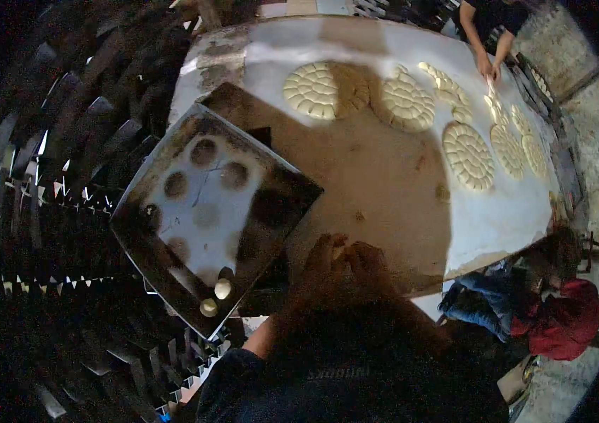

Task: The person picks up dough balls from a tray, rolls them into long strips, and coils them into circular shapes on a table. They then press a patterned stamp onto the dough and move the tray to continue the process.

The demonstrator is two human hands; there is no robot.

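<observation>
Head view, my hands: I am pressing my left hand and my right hand together over the table, both curled around a small pale piece of dough that is just peeking out between the fingers. Cupping it this way is what rounds it, I judge.

Head view, grip: both hands are closing on the dough from opposite sides, so neither one is free; most of the lump is hidden inside them.

Head view, tray: the dark baking tray is lying just beside my left hand, turned corner-on to me, near enough to reach without stretching.

Head view, finished pieces: two dough balls are sitting touching each other at the tray's near corner, probably starting a row from the edge inward.

Head view, tray marks: round dark stains are dotting the tray's pale middle, spaced apart like the places where pieces sit.

Head view, far end: round dough clusters are lying spread on the table well apart from me, where another person's hands are working.

Head view, floor: someone in a red top is sitting low beside the table's right edge.
</observation>
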